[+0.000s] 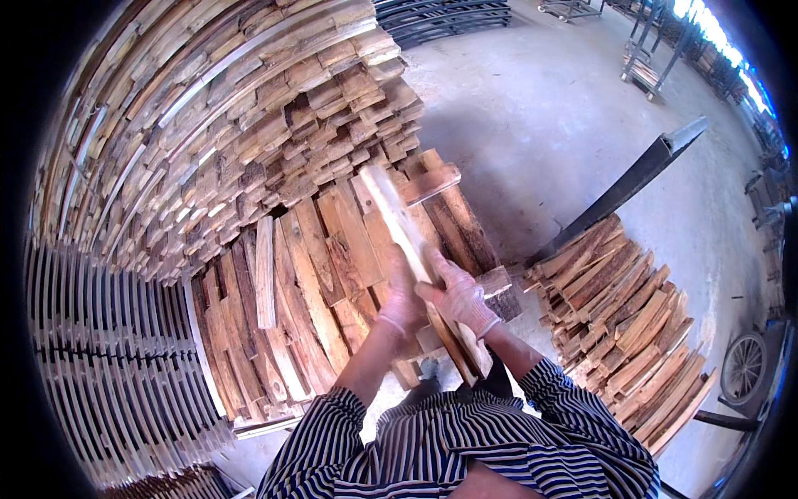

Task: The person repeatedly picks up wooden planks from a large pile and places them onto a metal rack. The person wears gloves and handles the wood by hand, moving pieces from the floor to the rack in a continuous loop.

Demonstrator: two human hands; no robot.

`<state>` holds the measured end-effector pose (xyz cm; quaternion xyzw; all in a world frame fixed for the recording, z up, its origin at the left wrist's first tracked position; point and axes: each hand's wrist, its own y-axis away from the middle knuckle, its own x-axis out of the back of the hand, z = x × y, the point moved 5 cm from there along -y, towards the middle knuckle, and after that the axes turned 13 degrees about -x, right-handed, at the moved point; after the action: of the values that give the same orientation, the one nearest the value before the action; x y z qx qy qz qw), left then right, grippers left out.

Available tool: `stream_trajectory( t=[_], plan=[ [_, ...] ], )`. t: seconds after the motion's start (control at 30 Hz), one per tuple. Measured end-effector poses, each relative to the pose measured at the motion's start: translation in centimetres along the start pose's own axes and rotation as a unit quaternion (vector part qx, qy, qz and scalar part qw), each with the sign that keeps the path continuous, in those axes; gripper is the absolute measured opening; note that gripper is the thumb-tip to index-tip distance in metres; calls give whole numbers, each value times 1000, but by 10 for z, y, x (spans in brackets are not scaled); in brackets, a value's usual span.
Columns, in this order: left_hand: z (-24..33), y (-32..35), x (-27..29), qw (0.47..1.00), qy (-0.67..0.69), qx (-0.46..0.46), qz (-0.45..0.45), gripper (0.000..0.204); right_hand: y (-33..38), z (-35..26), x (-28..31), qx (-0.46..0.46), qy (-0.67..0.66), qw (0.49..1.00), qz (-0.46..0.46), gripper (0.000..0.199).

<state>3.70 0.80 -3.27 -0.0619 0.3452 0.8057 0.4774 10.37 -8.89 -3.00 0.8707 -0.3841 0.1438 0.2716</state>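
Note:
A long pale wooden board (388, 200) runs slantwise in front of me, its near end close to my body. My right hand (460, 295), in a thin clear glove, is closed around it from the right. At its left edge is my left hand (401, 301), also gloved and somewhat blurred, gripping the board with its fingers partly hidden. At the near end a second strip seems to lie against it, with a dark gap between. Beneath my hands spreads a layer of rough wooden boards (299, 291) laid side by side.
A tall stack of boards (249, 125) rises at the far left. Dark slatted racks (108, 333) stand at the left. To the right lies a lower pile of boards (623, 324) by a dark metal beam (615, 191). A spoked wheel (743, 368) and a wheeled trolley (644, 71) are farther right.

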Motion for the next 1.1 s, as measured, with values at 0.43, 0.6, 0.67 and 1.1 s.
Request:
stream_trajectory(
  t=[0.43, 0.6, 0.67, 1.1],
  plan=[
    [58, -30, 139, 822, -388, -380, 175, 74, -147, -8, -37, -44, 242, 959, 138, 56],
    [129, -35, 299, 584, -687, -116, 416, 88, -162, 11, -47, 12, 196, 959, 204, 43],
    [138, -41, 298, 605, -699, -111, 364, 82, -161, 17, -42, 5, 229, 947, 226, 39],
    [129, -7, 300, 607, -736, -120, 275, 67, -63, 47, 25, 54, 44, 971, 229, 57]
  ],
)
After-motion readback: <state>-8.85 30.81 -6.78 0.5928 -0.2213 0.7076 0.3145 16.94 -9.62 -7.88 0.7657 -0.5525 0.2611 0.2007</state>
